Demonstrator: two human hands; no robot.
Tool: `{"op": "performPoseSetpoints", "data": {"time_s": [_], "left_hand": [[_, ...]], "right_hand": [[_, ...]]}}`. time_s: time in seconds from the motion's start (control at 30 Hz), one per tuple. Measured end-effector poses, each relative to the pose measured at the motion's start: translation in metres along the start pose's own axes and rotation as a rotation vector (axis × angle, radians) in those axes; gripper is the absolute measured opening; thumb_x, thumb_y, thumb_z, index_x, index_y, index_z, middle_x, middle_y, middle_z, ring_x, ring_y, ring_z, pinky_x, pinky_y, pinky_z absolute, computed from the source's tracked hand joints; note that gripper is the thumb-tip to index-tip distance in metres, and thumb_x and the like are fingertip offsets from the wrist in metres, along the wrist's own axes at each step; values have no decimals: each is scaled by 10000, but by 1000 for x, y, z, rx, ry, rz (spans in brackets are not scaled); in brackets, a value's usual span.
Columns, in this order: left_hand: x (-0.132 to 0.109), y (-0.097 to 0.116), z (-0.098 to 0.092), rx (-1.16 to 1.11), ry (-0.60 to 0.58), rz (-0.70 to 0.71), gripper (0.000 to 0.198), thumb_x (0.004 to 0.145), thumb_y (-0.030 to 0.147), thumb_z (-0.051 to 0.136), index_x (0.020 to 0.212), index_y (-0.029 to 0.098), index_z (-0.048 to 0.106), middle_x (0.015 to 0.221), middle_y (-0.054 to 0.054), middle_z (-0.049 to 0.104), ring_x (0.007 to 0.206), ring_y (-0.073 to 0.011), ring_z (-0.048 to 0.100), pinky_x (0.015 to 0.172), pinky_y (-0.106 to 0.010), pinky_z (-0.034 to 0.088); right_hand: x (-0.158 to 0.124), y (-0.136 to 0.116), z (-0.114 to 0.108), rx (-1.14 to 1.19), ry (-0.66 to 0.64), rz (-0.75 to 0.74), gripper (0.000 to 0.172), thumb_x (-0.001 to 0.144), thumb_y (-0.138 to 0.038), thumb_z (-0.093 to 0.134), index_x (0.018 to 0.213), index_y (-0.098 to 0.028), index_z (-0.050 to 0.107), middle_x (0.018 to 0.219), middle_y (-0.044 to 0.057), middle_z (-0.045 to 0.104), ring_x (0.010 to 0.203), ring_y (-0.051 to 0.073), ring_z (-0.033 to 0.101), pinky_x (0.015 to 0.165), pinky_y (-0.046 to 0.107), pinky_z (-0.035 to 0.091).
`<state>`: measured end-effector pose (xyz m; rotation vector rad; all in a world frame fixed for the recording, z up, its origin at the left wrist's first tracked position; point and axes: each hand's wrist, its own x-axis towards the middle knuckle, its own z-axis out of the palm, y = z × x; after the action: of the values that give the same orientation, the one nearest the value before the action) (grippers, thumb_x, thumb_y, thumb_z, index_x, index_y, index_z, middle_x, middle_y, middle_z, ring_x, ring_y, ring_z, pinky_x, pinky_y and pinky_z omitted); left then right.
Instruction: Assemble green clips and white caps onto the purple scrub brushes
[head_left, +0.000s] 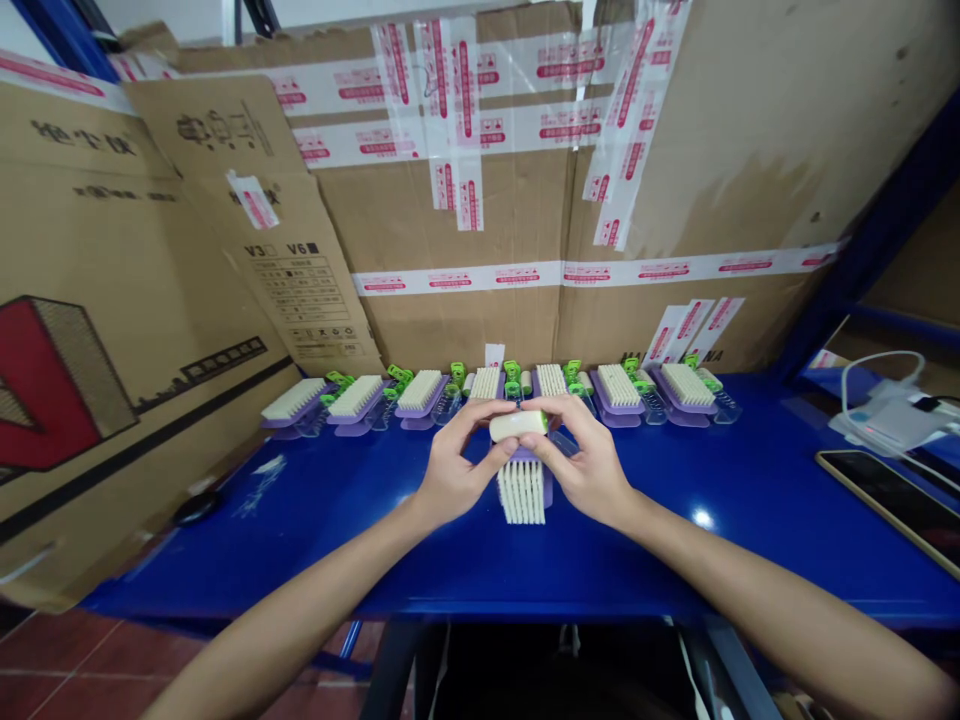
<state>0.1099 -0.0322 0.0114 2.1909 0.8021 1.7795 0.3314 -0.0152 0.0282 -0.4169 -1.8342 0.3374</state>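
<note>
Between my left hand (pixel 463 458) and my right hand (pixel 583 455) is a small rounded cream-coloured piece with a green end (pixel 513 427). Fingers and thumbs of both hands close on it from either side. Just below it, a purple-backed brush (pixel 522 495) shows its pale bristles, its upper part hidden behind my hands. Whether the piece is joined to this brush I cannot tell. Behind my hands, similar brushes stand in a row, such as one (pixel 619 388) on the right and another (pixel 355 398) on the left, with green clips (pixel 400 378) and clear plastic parts beside them.
The blue tabletop (pixel 675 560) is backed by taped cardboard (pixel 465 220), with a cardboard box (pixel 112 300) on the left. A phone (pixel 892 500) and a white charger with cables (pixel 885 415) lie at the right. A black round object (pixel 196 508) sits at the left edge.
</note>
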Motion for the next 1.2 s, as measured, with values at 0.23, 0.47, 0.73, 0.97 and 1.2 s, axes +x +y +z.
{"op": "performPoseSetpoints", "data": {"time_s": [0.23,0.47,0.73,0.97,1.2], "left_hand": [[3,4,-2,111,-8,96,314,1128,293,765,1442,278,760,1275,-103,796,1192,-255,762,1065,-464,650],[1,1,-5,111,-9,74,294,1114,295,780,1407,284,769,1292,-95,786,1193,-252,756,1060,-452,638],[3,3,-3,92,-19,52,277,1128,317,756,1402,276,742,1278,-91,780,1171,-242,764,996,-398,646],[-4,-2,-6,146,-36,51,328,1116,321,755,1436,261,719,1295,-95,816,1165,-247,814,1041,-403,664],[-4,-4,-4,144,-13,45,307,1110,322,745,1406,248,719,1279,-100,805,1156,-253,803,1026,-409,657]], "right_hand": [[-2,2,-1,-29,-37,3,394,1129,-293,742,1509,-338,647,1280,66,792,1078,271,751,983,489,634],[-5,4,3,99,14,80,379,1090,-191,667,1434,-326,577,1214,45,737,1066,234,740,954,430,636],[-2,2,5,170,43,149,211,1070,-209,644,1241,-307,570,1129,40,666,1033,237,692,957,444,614],[2,-6,7,307,37,258,223,1004,-195,632,1202,-292,599,1103,37,683,1017,226,695,962,429,607],[9,10,2,566,-3,413,182,913,-223,736,1069,-271,657,1057,16,688,971,199,678,847,348,561]]}}
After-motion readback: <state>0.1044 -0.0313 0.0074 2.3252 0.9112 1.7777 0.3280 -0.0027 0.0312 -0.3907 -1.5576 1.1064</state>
